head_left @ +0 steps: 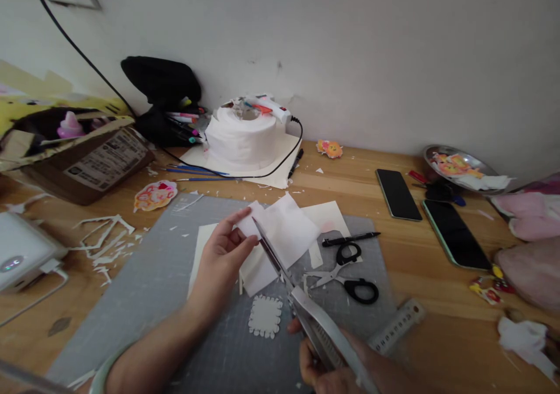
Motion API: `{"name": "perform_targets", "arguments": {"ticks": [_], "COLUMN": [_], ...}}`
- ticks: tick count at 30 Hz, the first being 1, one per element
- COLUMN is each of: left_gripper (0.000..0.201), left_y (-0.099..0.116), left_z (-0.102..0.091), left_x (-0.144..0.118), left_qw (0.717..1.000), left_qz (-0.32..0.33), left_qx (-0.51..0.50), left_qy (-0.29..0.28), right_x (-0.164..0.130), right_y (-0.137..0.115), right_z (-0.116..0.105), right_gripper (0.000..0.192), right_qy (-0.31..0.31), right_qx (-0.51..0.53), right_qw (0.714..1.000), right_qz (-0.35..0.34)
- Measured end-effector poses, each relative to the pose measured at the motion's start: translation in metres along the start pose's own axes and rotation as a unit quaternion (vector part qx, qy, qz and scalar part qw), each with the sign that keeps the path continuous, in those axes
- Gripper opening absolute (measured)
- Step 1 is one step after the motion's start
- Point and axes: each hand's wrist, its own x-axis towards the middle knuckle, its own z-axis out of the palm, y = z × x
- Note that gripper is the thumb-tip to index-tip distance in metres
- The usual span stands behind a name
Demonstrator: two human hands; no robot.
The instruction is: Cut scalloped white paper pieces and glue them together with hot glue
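Observation:
My left hand [227, 254] pinches a piece of white paper [289, 231] near its upper left corner, thumb and fingers closed on it. In my right hand [321, 370] is a large pair of scissors with grey handles [315, 309], its long blades lying along the paper. More paper sheets [330, 213] lie beneath on the grey cutting mat [175, 277]. A small scallop-edged paper piece [265, 316] rests below the held paper. Black-handled scissors [343, 274] stand partly open to the right, beside a black pen [350, 239].
A metal ruler [398, 327] lies by my right forearm. Two phones [398, 193] and a metal bowl [464, 169] are at right. Behind the mat, a glue gun [273, 108] sits on a white roll [240, 143], its cable crossing left. A cardboard box [100, 161] and paper scraps [105, 242] are at left.

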Motion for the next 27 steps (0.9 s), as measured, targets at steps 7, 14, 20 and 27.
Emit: {"name": "perform_targets", "arguments": {"ticks": [7, 14, 20, 27], "left_gripper": [0.046, 0.049, 0.047, 0.049], "left_y": [0.000, -0.002, -0.004, -0.003], "left_z": [-0.002, -0.002, -0.004, -0.004], "left_x": [0.002, 0.003, 0.002, 0.001], "left_qw": [0.999, 0.999, 0.999, 0.998], "left_qz": [0.013, 0.028, 0.042, 0.042], "left_qx": [0.015, 0.008, 0.010, 0.001], "left_qy": [0.030, 0.038, 0.030, 0.041], "right_x": [-0.006, -0.007, -0.009, -0.013], "right_y": [-0.003, -0.006, -0.009, -0.011], "right_z": [0.006, 0.014, 0.012, 0.015], "right_gripper": [0.076, 0.069, 0.072, 0.067], "right_qy": [-0.002, 0.056, 0.031, 0.059], "right_qx": [0.073, 0.062, 0.029, 0.017], "right_qw": [0.996, 0.996, 0.999, 0.998], "right_qz": [-0.054, -0.022, -0.012, -0.013]}}
